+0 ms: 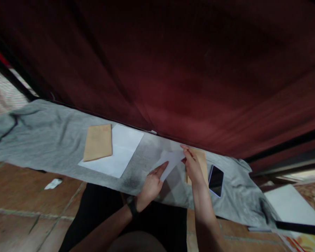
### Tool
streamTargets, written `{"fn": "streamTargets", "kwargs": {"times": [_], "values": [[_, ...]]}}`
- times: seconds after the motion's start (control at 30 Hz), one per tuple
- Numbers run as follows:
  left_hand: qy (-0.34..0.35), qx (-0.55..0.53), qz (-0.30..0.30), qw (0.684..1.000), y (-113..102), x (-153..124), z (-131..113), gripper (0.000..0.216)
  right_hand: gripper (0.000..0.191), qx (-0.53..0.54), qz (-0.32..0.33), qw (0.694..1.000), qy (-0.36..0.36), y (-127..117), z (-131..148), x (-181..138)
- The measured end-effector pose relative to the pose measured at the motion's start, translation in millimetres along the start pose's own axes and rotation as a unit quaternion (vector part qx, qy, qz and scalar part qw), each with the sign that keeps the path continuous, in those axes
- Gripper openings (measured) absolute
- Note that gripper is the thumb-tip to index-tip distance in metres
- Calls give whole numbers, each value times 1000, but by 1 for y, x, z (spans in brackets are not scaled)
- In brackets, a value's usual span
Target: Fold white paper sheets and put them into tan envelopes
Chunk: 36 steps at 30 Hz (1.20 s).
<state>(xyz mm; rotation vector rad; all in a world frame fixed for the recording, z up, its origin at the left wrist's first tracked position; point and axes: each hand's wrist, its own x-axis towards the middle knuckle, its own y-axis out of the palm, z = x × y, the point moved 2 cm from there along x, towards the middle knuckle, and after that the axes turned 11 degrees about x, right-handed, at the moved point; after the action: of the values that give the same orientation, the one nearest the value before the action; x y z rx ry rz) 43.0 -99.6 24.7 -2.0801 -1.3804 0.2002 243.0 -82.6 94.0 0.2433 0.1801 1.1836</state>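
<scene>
My left hand (151, 183) and my right hand (191, 164) both hold a folded white sheet of paper (170, 161) just above a grey cloth (42, 136) spread on the floor. The left fingers pinch its lower left edge, the right fingers pinch its upper right corner. A brown envelope (202, 161) lies under my right hand, partly hidden by it. A black band sits on my left wrist.
Further left on the cloth a second brown envelope (98, 142) lies on white paper sheets (120, 150). A dark phone (216, 180) rests right of my hands. A dark red curtain (173, 70) hangs behind. A paper scrap (53, 183) lies on the tiled floor.
</scene>
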Motion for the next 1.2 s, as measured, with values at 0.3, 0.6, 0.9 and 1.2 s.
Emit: {"fn": "streamTargets", "kwargs": {"times": [0.3,0.6,0.9,1.2], "values": [[-377,-472,-123,787,17,2,10,39,41,-171,-31,980,-97,11,-37,-24],[-426,-467,-2,775,4,-29,41,22,41,-434,42,889,-141,19,-122,-82],[-177,-119,1,977,-13,-55,37,56,52,-497,121,839,-186,46,-137,-87],[61,329,-11,942,3,-26,64,66,63,-598,159,759,-202,63,-165,-94]]}}
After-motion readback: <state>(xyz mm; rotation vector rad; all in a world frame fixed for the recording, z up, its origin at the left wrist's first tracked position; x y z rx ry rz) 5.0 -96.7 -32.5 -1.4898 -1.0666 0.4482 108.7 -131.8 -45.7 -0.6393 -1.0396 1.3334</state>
